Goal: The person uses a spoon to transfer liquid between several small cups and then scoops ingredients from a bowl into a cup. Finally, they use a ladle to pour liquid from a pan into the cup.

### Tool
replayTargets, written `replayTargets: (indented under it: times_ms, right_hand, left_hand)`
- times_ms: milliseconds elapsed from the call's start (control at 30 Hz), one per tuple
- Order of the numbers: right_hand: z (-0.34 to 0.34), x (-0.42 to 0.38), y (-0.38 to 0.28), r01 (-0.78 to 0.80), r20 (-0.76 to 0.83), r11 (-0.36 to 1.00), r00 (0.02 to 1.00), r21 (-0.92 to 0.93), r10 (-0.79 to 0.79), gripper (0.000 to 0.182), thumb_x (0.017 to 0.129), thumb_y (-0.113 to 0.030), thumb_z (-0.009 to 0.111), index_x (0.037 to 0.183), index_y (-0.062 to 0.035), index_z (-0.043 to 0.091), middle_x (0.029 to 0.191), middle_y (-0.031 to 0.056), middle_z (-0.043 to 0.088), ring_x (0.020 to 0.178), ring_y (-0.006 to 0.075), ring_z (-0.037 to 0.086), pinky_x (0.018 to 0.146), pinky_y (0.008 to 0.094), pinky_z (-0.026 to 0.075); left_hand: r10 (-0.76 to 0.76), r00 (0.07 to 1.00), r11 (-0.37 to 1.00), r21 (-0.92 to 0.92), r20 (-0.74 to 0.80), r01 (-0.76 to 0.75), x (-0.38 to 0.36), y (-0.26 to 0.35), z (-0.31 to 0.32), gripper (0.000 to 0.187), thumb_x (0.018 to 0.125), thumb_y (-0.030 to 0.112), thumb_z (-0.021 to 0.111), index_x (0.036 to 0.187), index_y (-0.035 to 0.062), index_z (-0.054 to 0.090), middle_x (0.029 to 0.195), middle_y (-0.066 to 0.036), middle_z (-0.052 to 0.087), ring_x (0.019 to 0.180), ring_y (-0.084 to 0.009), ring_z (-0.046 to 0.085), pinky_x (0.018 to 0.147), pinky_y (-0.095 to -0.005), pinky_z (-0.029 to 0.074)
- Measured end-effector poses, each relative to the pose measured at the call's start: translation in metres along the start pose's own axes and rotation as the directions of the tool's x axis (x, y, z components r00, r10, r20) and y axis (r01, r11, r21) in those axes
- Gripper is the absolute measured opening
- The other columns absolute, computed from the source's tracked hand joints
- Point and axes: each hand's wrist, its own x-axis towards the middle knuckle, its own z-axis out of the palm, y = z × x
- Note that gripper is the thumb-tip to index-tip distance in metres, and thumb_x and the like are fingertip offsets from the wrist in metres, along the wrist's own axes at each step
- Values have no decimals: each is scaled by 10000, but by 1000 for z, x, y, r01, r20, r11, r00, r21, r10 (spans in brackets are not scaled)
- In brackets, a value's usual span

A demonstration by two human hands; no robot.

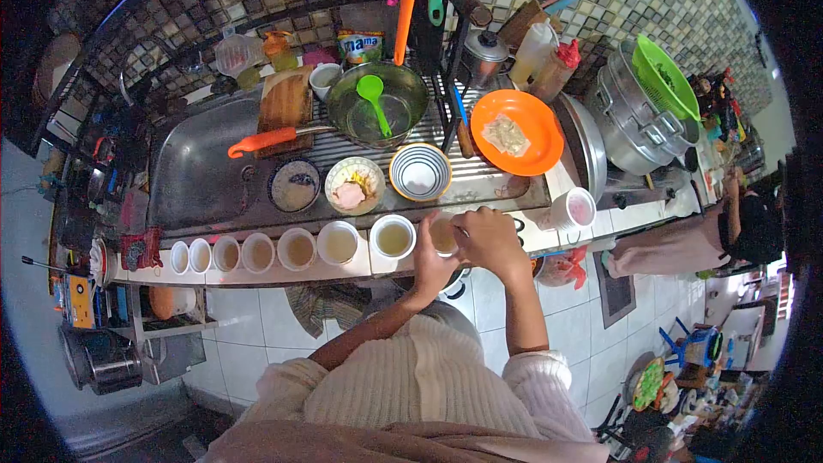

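My left hand (434, 259) is closed around the near left side of a small plastic cup (444, 238) at the counter's front edge. My right hand (491, 240) has its fingers bent down against the same cup's right rim; its fingertips are partly hidden. To the left, a row of several similar cups runs along the edge, among them a white cup (394, 237) with pale yellowish liquid. Behind stand a striped bowl (420, 173), a bowl with a pink lump (354, 187) and a dark-rimmed bowl (294, 186).
An orange plate (549, 150) with a translucent bag lies behind my right hand, and a stack of cups (573, 209) stands right of it. A wok (343, 120) holds a green ladle (372, 103). The sink (201, 163) is at left; another person (686, 231) is at far right.
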Motion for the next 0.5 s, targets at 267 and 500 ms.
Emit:
replayTargets:
  times_ms: [267, 500]
  right_hand:
    - [1, -5, -3, -78, 19, 996, 997, 51, 77, 128, 674, -198, 582, 741, -114, 652, 673, 145, 602, 643, 336, 578, 613, 417, 464]
    - [7, 3, 3, 127, -96, 982, 989, 142, -114, 152, 697, -190, 567, 777, -98, 658, 676, 157, 599, 657, 341, 580, 617, 425, 462]
  left_hand:
    - [7, 1000, 1000, 9, -5, -7, -10, 10, -2, 812, 551, 124, 781, 1223, 7, 342, 1124, -186, 472, 1078, -307, 461, 911, -373, 369]
    - [39, 999, 998, 57, -17, -38, -8, 1, 0, 827, 552, 127, 783, 1229, 2, 326, 1153, -184, 459, 1081, -310, 459, 910, -373, 367]
